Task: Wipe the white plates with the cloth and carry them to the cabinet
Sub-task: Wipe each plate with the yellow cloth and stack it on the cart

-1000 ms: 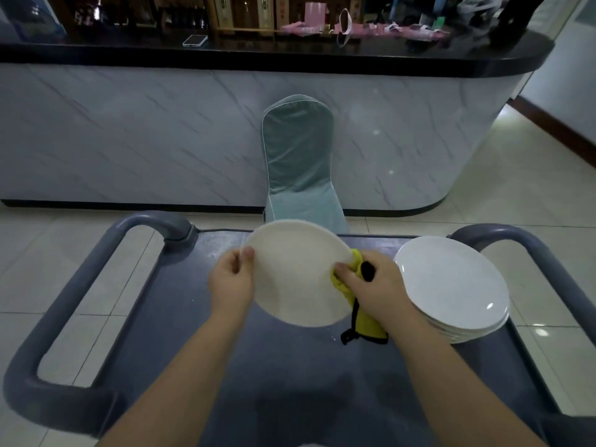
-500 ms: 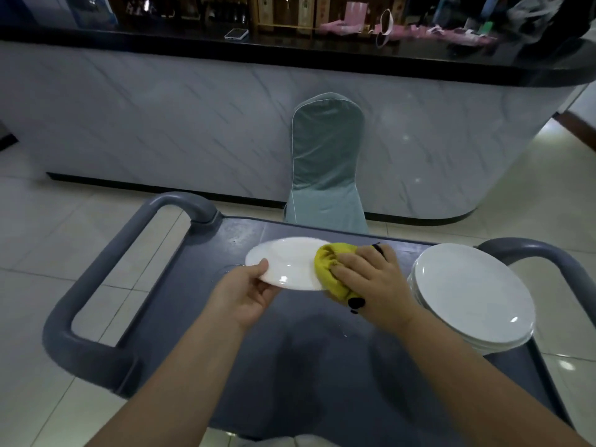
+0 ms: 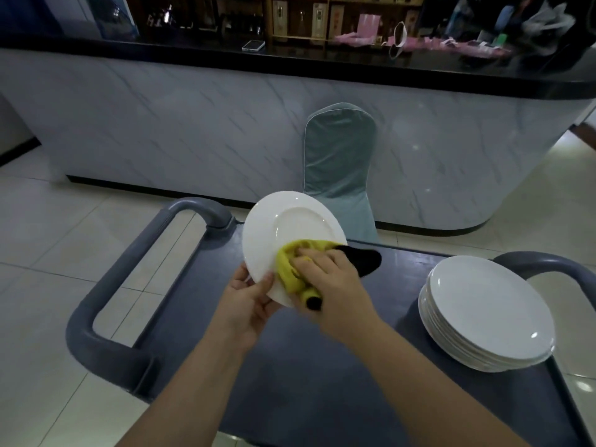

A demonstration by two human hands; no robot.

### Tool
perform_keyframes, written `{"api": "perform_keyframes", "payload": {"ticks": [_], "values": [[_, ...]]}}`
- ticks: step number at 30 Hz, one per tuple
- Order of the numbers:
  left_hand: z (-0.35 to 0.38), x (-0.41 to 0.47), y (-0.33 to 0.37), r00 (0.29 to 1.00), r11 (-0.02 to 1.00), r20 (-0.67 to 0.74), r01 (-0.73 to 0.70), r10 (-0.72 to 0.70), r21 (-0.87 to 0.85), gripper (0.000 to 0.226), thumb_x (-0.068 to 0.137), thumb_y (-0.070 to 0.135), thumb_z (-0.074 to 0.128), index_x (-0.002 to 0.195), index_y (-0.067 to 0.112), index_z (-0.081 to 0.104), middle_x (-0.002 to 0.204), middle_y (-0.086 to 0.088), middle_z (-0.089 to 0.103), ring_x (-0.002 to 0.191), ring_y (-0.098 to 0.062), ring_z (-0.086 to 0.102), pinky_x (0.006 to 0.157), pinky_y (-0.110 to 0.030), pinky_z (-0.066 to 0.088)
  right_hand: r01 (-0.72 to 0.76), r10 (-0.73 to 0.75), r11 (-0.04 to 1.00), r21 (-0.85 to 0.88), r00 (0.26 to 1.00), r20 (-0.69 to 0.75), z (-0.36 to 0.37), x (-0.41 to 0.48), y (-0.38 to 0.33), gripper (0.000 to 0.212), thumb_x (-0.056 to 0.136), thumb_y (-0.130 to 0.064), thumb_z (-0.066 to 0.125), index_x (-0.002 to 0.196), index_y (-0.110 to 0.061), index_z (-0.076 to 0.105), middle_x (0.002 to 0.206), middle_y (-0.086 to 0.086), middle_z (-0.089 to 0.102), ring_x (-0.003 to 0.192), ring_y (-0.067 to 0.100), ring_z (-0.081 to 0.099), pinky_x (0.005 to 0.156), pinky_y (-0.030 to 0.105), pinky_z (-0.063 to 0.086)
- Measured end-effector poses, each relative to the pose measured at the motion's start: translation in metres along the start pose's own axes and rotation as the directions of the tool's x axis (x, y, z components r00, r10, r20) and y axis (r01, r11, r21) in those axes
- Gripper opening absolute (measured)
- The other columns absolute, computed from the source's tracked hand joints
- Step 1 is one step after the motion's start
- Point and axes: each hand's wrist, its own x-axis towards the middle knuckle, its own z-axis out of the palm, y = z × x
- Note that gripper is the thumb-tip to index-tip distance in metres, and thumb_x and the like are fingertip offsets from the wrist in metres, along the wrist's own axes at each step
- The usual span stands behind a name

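Room, head view: pale tiled floor (image 3: 48, 237), a marble-fronted bar (image 3: 161, 130) with a dark top across the back, a phone (image 3: 253, 45) lying on it, and a covered chair (image 3: 338, 162) standing against its front.
Cart: grey cart (image 3: 290, 366) close under the hands, with a looped handle (image 3: 129, 259) at its left end; it carries the plates.
Held plate: a white held plate (image 3: 290, 227) is up off the cart and tilted, its face turned toward the camera.
Left hand: the left hand (image 3: 245, 304) pinches the plate's near rim, thumb on the face and the other digits behind.
Right hand: the right hand (image 3: 332, 279) has its fingers (image 3: 306, 258) curled over the cloth, pressing it on the lower part of the plate's face.
Cloth: the yellow cloth (image 3: 287, 262) is bunched under the palm, with a black part sticking out past the hand.
Stack: a stack of plates (image 3: 490, 311) sits on the right of the cart, well apart from the held one.
Step in hand: wiping, judged from the cloth on the face; the upper half looks not yet covered.
Next move: probably sweep the cloth up across the well and rim while the left pinch stays firm, since a thin rim hold on a tilted plate could slip.
Cabinet: cannot tell which piece of furniture it is from here.
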Motion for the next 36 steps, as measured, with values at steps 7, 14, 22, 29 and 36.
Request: {"api": "perform_keyframes", "payload": {"ticks": [7, 14, 22, 29, 36], "values": [[-0.006, -0.007, -0.007, 0.993, 0.988, 0.116, 0.000, -0.017, 0.153, 0.043, 0.074, 0.000, 0.063, 0.115, 0.008, 0.058, 0.105, -0.013, 0.072, 0.096, -0.029, 0.070, 0.069, -0.038, 0.060, -0.346, 0.351, 0.936, 0.063, 0.916, -0.194, -0.005, 0.039, 0.022, 0.030, 0.086, -0.025, 0.071, 0.108, -0.005, 0.066, 0.111, 0.013, 0.060, 0.097, 0.036, 0.054, 0.086, 0.042, 0.046], [-0.009, -0.002, 0.002, 0.992, 0.977, 0.121, -0.002, -0.025, 0.213, 0.038, 0.073, 0.002, 0.064, 0.109, 0.009, 0.059, 0.101, -0.011, 0.073, 0.089, -0.025, 0.071, 0.069, -0.040, 0.061, -0.242, 0.241, 0.970, 0.014, 0.959, -0.146, -0.003, -0.025, 0.034, 0.030, 0.081, -0.029, 0.071, 0.100, -0.007, 0.071, 0.112, 0.011, 0.063, 0.096, 0.034, 0.057, 0.084, 0.048, 0.047], [0.017, 0.014, 0.005, 0.972, 0.975, 0.233, -0.017, -0.036, 0.220, 0.034, 0.074, 0.002, 0.063, 0.108, 0.009, 0.058, 0.100, -0.014, 0.072, 0.087, -0.028, 0.070, 0.067, -0.041, 0.061, -0.130, 0.126, 0.992, -0.002, 0.966, -0.228, -0.005, 0.005, 0.013, 0.034, 0.080, -0.034, 0.070, 0.107, -0.014, 0.069, 0.116, 0.006, 0.061, 0.100, 0.031, 0.054, 0.090, 0.041, 0.042], [0.018, 0.021, 0.008, 0.932, 0.932, 0.345, -0.020, -0.114, 0.363, 0.037, 0.073, 0.002, 0.066, 0.109, 0.010, 0.058, 0.100, -0.011, 0.073, 0.093, -0.028, 0.069, 0.071, -0.040, 0.061, -0.523, 0.529, 0.841, 0.138, 0.742, -0.412, -0.053, -0.009, 0.076, 0.023, 0.085, -0.023, 0.073, 0.085, 0.000, 0.067, 0.093, 0.010, 0.059, 0.088, 0.032, 0.055, 0.083, 0.045, 0.046], [0.027, 0.026, 0.004, 0.936, 0.878, 0.335, -0.066, -0.111, 0.475, 0.040, 0.074, -0.005, 0.075, 0.109, 0.005, 0.057, 0.095, -0.017, 0.073, 0.088, -0.034, 0.071, 0.072, -0.051, 0.059, -0.100, 0.079, 0.990, -0.098, 0.977, -0.196, -0.033, 0.061, 0.018, 0.021, 0.077, -0.028, 0.070, 0.091, -0.013, 0.072, 0.101, 0.009, 0.065, 0.084, 0.030, 0.055, 0.077, 0.039, 0.044]]}}
